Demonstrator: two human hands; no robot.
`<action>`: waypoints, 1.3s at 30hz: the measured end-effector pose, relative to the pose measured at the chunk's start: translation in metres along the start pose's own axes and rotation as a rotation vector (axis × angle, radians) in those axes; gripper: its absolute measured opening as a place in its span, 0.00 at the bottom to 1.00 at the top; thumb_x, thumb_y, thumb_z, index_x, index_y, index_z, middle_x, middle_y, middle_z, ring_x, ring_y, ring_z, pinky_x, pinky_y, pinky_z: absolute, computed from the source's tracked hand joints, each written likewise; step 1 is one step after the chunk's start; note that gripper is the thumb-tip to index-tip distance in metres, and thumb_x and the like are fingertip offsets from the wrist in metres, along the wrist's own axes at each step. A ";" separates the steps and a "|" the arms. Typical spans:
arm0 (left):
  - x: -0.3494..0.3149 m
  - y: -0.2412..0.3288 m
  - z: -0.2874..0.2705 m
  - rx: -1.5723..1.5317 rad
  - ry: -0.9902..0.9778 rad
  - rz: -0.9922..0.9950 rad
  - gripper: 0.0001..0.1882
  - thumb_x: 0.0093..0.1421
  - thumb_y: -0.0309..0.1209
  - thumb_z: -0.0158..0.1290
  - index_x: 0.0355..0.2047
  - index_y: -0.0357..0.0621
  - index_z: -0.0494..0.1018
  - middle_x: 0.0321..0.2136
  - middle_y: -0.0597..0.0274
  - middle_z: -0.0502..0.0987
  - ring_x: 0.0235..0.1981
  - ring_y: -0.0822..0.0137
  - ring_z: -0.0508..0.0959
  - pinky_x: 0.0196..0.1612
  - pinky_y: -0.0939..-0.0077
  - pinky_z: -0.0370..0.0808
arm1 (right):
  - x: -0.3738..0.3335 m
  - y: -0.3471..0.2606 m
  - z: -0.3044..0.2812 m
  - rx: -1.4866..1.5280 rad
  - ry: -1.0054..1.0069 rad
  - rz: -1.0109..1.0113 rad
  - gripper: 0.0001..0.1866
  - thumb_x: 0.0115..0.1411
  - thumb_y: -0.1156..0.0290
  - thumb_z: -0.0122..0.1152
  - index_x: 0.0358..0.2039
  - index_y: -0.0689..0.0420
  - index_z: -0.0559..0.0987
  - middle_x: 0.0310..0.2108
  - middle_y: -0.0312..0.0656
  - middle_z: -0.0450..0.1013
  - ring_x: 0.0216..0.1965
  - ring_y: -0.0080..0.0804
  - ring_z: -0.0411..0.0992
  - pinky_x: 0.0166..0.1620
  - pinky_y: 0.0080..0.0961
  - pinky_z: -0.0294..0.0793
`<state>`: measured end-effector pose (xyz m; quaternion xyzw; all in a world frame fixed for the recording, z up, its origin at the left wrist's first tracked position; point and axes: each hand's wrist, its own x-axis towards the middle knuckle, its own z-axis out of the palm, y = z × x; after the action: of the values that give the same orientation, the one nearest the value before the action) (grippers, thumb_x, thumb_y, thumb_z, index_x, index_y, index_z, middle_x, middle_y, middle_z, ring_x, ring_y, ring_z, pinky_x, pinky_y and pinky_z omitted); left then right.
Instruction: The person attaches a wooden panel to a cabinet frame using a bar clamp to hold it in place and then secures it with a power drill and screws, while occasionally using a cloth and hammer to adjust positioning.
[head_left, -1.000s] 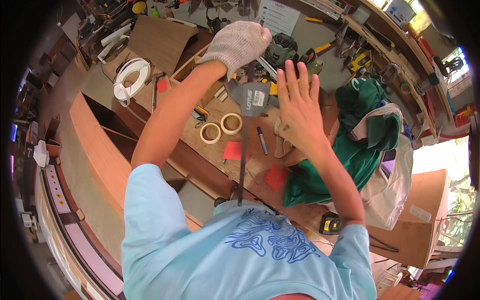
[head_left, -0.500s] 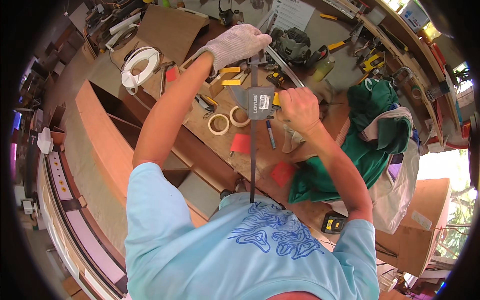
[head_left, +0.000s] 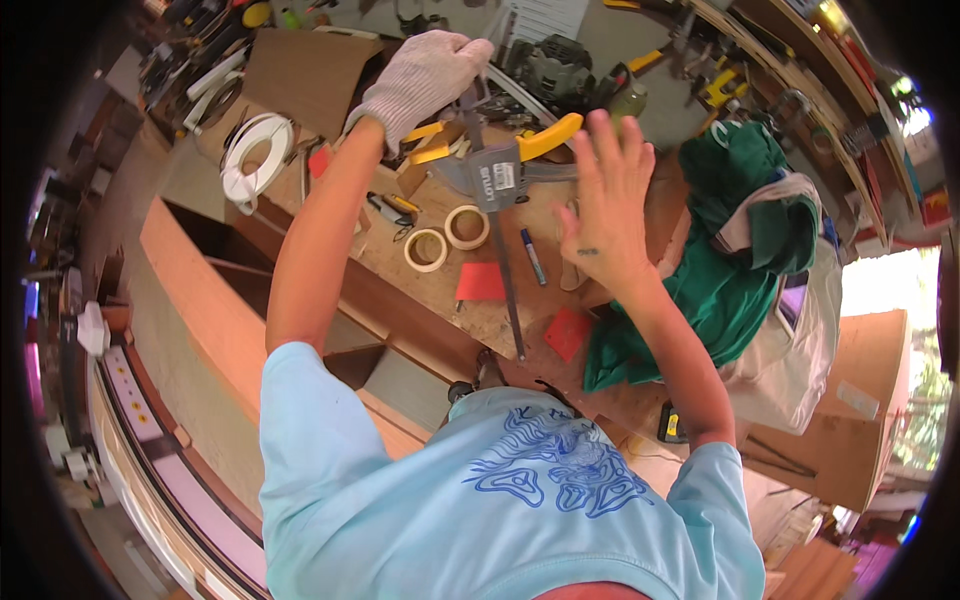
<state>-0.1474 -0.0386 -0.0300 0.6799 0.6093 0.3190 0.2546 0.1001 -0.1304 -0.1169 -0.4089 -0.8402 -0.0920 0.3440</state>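
Note:
A grey bar clamp [head_left: 497, 178] with a yellow lever handle [head_left: 551, 137] hangs over the workbench, its long dark bar pointing toward my body. My left hand [head_left: 432, 75], in a pale knit glove, is closed around the clamp's far end. My bare right hand [head_left: 607, 205] is open beside the yellow handle, fingers spread and holding nothing. Below the clamp lie two rolls of masking tape [head_left: 426, 250], a blue marker [head_left: 534, 257] and a red paper square [head_left: 482, 281]. A second red piece [head_left: 568, 332] is nearer to me.
Green cloth [head_left: 655, 345] is heaped at the right of the bench. A white coil [head_left: 257, 160] lies far left, in front of a brown board [head_left: 305, 80]. An open wooden cabinet frame [head_left: 215, 290] stands on the left. Tools line the wooden rack [head_left: 780, 85] at far right.
My right hand has let go of the clamp's handle and spread its fingers. The lever now stands out to the right. My left hand and the clamp have shifted slightly left, and the bar tilts.

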 end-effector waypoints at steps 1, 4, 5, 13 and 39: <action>0.002 0.000 0.002 0.016 0.016 0.030 0.24 0.67 0.48 0.49 0.29 0.36 0.77 0.19 0.63 0.77 0.18 0.73 0.75 0.23 0.75 0.74 | -0.003 -0.001 -0.005 -0.008 -0.050 -0.045 0.46 0.46 0.70 0.75 0.65 0.61 0.64 0.69 0.54 0.54 0.73 0.64 0.47 0.69 0.68 0.47; 0.003 0.019 0.008 0.048 -0.031 0.077 0.24 0.68 0.48 0.50 0.28 0.37 0.77 0.19 0.65 0.78 0.17 0.74 0.74 0.22 0.76 0.71 | -0.021 0.003 0.007 0.069 0.006 0.006 0.39 0.46 0.67 0.76 0.58 0.62 0.69 0.60 0.51 0.63 0.67 0.57 0.55 0.67 0.65 0.52; 0.005 0.021 0.013 -0.009 -0.041 0.050 0.24 0.68 0.48 0.50 0.28 0.38 0.77 0.19 0.66 0.77 0.17 0.74 0.74 0.21 0.75 0.69 | -0.028 0.006 0.010 0.122 0.005 0.000 0.37 0.46 0.65 0.76 0.55 0.61 0.70 0.57 0.49 0.65 0.65 0.55 0.59 0.66 0.63 0.54; -0.006 0.140 0.059 -0.153 -0.176 0.310 0.21 0.67 0.46 0.53 0.35 0.39 0.82 0.25 0.68 0.78 0.28 0.77 0.72 0.32 0.79 0.67 | -0.075 0.010 -0.072 -0.203 0.289 0.185 0.32 0.41 0.62 0.74 0.47 0.60 0.76 0.44 0.47 0.69 0.49 0.50 0.69 0.53 0.52 0.69; -0.280 0.374 0.307 -0.626 -1.001 1.084 0.26 0.62 0.38 0.58 0.54 0.31 0.73 0.43 0.48 0.81 0.42 0.60 0.83 0.44 0.67 0.79 | -0.584 -0.143 -0.416 -0.855 1.426 1.439 0.28 0.50 0.70 0.80 0.48 0.61 0.75 0.38 0.37 0.74 0.36 0.25 0.71 0.45 0.25 0.74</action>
<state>0.3148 -0.3512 0.0060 0.8407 -0.1103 0.2113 0.4861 0.4526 -0.7690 -0.1698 -0.7418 0.0875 -0.3686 0.5534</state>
